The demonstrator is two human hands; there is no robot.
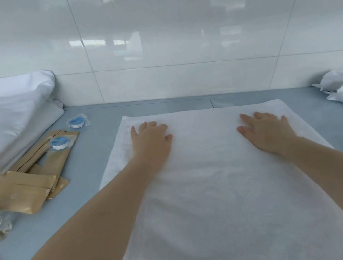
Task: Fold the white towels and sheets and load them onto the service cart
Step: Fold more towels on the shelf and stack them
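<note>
Glossy white wall tiles (pixel 172 38) back a pale blue counter (pixel 85 168), where the left hand (pixel 150 141) and right hand (pixel 267 130) lie flat, fingers straight, pressing the far end of a white towel (pixel 213 202) — gripping nothing. It is spread lengthwise toward the person. Uneven pressure could likely drag the cloth askew and spoil the fold. Brown paper packets (pixel 22 188) crowd the left — a wide sweep might knock them.

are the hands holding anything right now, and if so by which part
Nothing is held. The left hand and right hand lie flat, fingers straight, on the far half of the white towel.
</note>
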